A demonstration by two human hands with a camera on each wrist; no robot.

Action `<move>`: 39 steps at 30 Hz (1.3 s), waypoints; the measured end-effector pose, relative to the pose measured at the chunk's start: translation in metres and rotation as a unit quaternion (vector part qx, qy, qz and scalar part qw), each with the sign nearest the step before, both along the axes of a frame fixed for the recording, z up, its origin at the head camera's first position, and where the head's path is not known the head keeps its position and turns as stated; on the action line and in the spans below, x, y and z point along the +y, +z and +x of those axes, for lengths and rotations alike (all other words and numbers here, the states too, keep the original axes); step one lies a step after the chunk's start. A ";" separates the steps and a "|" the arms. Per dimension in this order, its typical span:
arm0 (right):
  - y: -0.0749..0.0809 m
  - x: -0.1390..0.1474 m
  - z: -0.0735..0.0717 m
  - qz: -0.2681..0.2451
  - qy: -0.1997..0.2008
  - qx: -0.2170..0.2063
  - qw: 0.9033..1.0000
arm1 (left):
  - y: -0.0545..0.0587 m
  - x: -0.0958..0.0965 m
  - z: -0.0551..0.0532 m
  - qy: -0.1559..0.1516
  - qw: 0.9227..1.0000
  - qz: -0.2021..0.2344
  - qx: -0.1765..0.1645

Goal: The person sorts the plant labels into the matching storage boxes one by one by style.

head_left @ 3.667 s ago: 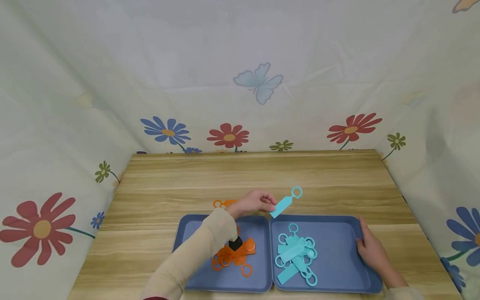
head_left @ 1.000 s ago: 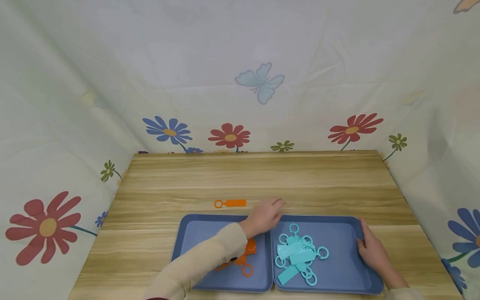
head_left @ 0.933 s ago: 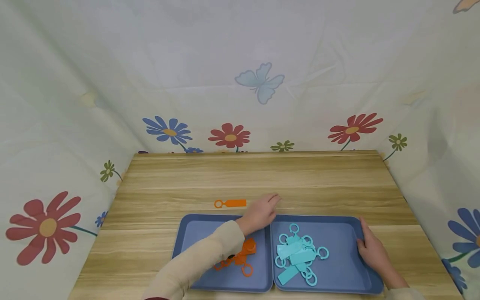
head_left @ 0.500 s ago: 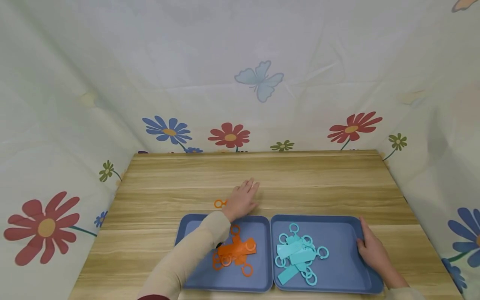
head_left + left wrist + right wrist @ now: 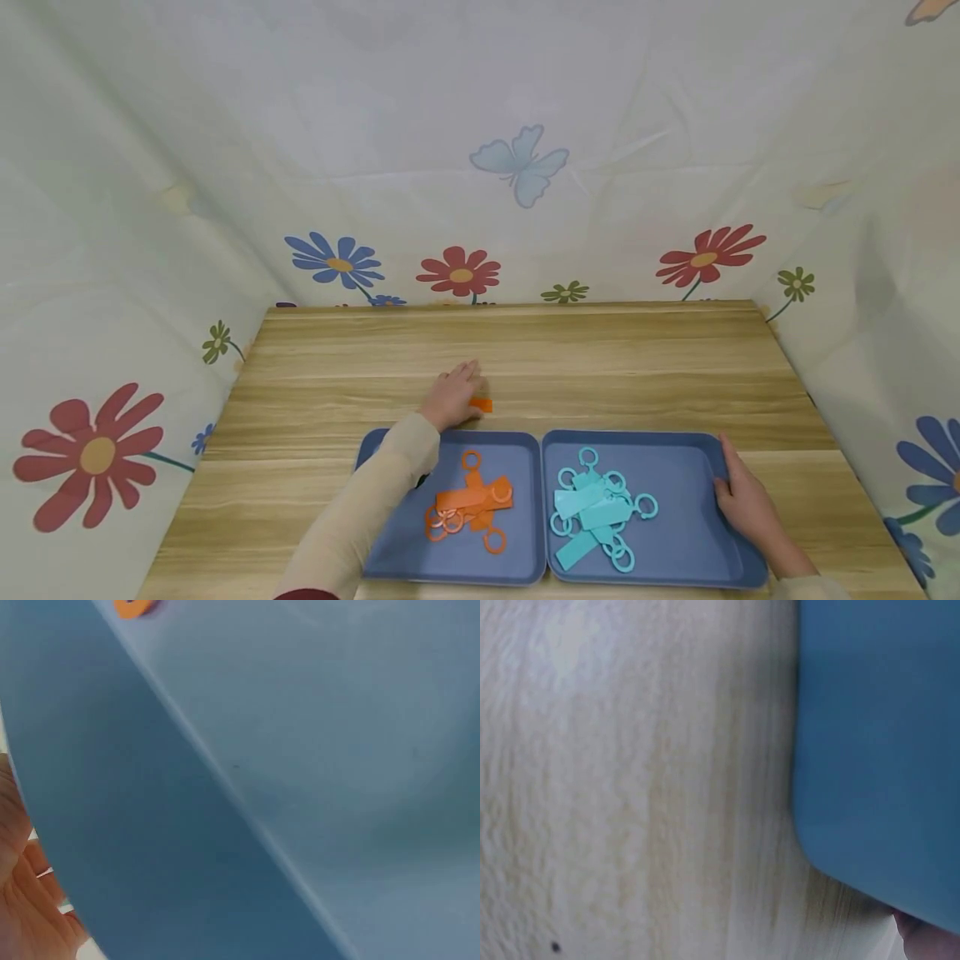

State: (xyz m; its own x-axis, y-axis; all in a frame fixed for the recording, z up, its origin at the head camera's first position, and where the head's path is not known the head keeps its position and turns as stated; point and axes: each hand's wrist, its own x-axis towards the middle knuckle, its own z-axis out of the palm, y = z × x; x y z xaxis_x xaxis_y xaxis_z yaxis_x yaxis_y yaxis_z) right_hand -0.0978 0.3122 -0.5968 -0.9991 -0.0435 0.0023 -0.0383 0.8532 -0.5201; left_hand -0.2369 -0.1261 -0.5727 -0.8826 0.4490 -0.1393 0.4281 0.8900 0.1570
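Note:
My left hand [image 5: 452,398] is over an orange plastic ring tag [image 5: 483,406] on the table behind the left tray. Its fingers reach forward and the thumb is apart from them; the hand covers the tag's ring and most of its strip. The blue left tray [image 5: 525,562] bears a heap of orange ring tags [image 5: 472,502]. On the blue right tray [image 5: 682,508] lies a pile of turquoise ring tags [image 5: 597,510]. My right hand [image 5: 748,508] holds that tray's right edge, thumb over the rim and fingers along the outer side.
The two trays stand side by side near the front of the wood-grain table [image 5: 637,358]. A flower-patterned cloth [image 5: 375,167] hangs behind the table and on both sides. My left sleeve [image 5: 360,517] passes over the left tray and hides part of it.
My left hand dropped the turquoise ring tag it held onto the right tray's pile, then moved left over the lone orange tag. My right hand stays on the tray.

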 end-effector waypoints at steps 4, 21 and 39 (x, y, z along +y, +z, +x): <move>0.002 -0.001 0.000 0.003 -0.002 -0.010 1.000 | -0.001 -0.002 0.001 0.000 1.000 0.004 0.012; 0.005 -0.003 0.001 0.011 0.003 0.017 1.000 | -0.003 0.001 0.001 0.020 0.999 0.028 0.016; 0.003 0.000 0.001 0.009 -0.002 0.000 1.000 | 0.007 0.006 -0.002 0.023 0.999 0.025 -0.018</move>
